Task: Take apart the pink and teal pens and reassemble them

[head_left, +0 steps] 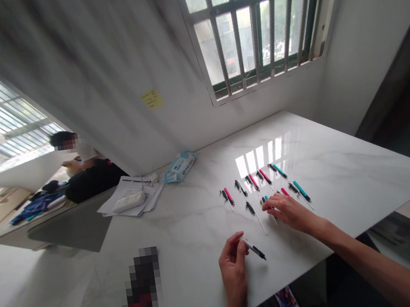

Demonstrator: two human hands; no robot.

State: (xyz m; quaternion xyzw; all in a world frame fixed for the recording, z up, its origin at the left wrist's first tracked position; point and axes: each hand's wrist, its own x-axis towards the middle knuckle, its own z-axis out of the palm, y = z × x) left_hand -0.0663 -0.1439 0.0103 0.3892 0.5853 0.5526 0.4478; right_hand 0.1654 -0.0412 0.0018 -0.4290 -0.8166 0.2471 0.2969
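Note:
My left hand (234, 258), low over the near side of the table, pinches a pen barrel (256, 251) that is white with a dark end pointing down and right. My right hand (287, 209) hovers low over pen parts, its fingers curled beside a teal pen piece (266, 197); what the fingertips grip is hidden. Left of these fingers lies a black pen top (250, 207) with a thin white refill (262, 225). Behind stand rows of several taken-apart pens, among them a pink barrel (228, 195), a white and black barrel (241, 188) and a teal barrel (302, 190).
A marble-look table (186, 237) bears papers (133, 184), a white case (130, 201) and a blue wipes packet (180, 167). A blurred-out dark object (141, 294) lies at front left. A phone (287, 302) shows below the table edge. Another person (78, 151) sits far left.

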